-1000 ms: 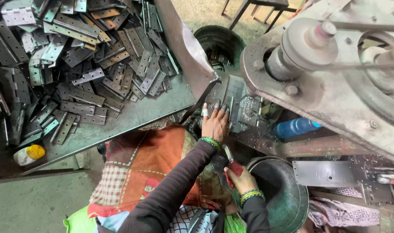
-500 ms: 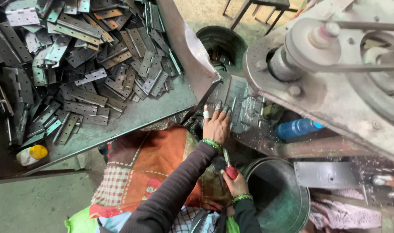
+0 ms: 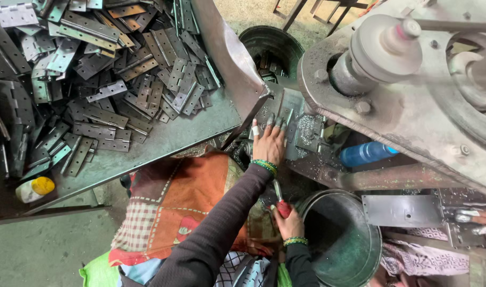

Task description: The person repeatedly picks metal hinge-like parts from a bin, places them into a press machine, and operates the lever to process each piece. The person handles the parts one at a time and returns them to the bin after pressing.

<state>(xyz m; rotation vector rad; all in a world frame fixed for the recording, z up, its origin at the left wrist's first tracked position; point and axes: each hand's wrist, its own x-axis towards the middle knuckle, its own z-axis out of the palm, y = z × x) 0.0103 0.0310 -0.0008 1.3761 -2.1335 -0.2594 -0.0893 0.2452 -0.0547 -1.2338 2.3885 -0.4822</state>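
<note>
A blue bottle (image 3: 366, 154) is lying right of the left hand (image 3: 269, 142), which is pressing open-fingered on a metal plate (image 3: 292, 114); the right hand (image 3: 289, 220) is gripping a red-handled tool (image 3: 281, 204).

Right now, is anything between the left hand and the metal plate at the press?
No. The left hand already rests with its fingers on the flat metal plate under the press; nothing visible lies between them.

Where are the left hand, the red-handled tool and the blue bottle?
left hand (image 3: 269, 142), head view, back of the hand.
red-handled tool (image 3: 283, 208), head view, on the red handle in the right hand.
blue bottle (image 3: 364, 154), head view, middle of its body.
</note>
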